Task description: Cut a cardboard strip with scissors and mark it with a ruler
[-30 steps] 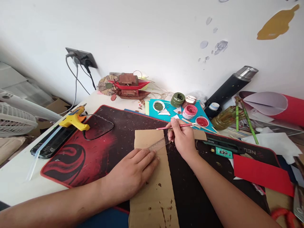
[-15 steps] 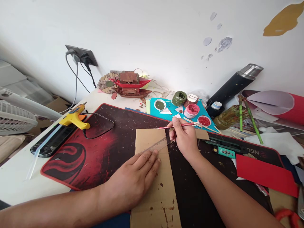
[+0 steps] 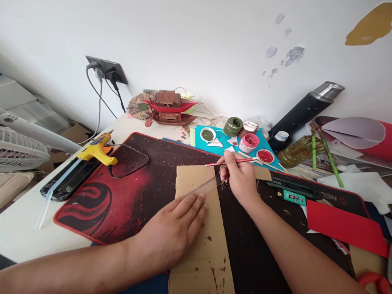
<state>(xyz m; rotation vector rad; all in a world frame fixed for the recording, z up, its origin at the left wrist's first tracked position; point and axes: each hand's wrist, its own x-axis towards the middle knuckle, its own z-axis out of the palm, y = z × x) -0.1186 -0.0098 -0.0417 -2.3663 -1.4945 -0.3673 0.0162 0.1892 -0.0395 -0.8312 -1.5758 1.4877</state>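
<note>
A strip of brown cardboard with dark paint flecks lies lengthwise on the black and red mat. Across it, at a slant, sits a clear ruler. My left hand rests flat on the ruler and cardboard, fingers stretched out. Just right of the cardboard's far end, my right hand is closed around a slim red pencil. The pencil is nearly level, its tip pointing left over the strip's top edge. The right fingertips are close to the ruler's far end; whether they touch it I cannot tell.
A yellow glue gun lies on a black case at left. Model boats stand near the wall. Open paint pots sit on blue paper. Rightward are a teal box cutter, red card and a black thermos.
The whole view has shifted slightly to the right in the picture. Both hands, the ruler and the pencil keep nearly the same pose.
</note>
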